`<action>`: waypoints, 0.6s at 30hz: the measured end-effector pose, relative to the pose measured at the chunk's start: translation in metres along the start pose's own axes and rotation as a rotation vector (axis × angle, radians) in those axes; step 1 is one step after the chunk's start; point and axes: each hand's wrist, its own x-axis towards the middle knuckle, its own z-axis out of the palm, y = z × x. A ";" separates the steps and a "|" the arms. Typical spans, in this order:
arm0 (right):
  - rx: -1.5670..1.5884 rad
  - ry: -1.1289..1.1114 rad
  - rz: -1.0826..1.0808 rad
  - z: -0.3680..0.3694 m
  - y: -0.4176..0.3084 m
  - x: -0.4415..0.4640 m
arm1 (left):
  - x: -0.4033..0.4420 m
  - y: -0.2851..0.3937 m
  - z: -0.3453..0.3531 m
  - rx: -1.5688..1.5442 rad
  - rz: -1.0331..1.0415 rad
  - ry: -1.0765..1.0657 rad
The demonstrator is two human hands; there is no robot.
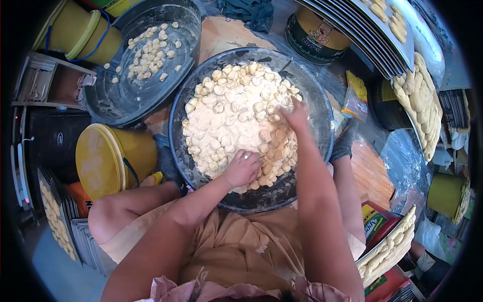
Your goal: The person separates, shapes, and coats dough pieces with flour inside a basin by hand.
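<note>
Beneath both hands, in the single head view, a wide dark round basin (176, 151) sits between the person's bent legs. It holds a broad heap of pale dough balls (219, 107), dusted with flour-like powder (241, 123). The left hand (244, 167), wearing a ring, is curled into the near side of the heap; whether its fingers close on a ball, I cannot tell. The right hand (296, 115), blurred, is at the heap's right edge; its grip cannot be told either.

Each ball looks light, soft and easily dented, the coating probably making it dry and a little slippery. A loose scoop from underneath, or a gentle hold around the sides, should suit them. The basin's raised rim and crowded neighbouring balls limit sideways reach.

Beyond the left hand, farther left, are a second basin (151, 103) with more balls and, nearer, a lidded yellow bucket (100, 161). Right of the right hand lie a yellow packet (356, 85) and a tray of shaped dough (420, 105).
</note>
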 end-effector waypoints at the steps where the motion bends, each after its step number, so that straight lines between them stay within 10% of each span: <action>1: -0.047 -0.049 0.016 -0.002 -0.017 -0.009 | 0.008 -0.004 -0.007 -0.017 -0.044 0.038; 4: -0.274 -0.171 0.002 0.010 -0.071 -0.053 | 0.051 -0.041 -0.026 0.058 -0.397 0.249; 10: -0.339 -0.431 -0.839 0.006 -0.019 -0.117 | 0.122 -0.080 -0.038 0.222 -0.526 0.181; 18: -0.076 -0.063 -0.181 0.012 0.021 -0.039 | 0.039 -0.029 0.005 -0.019 -0.142 0.134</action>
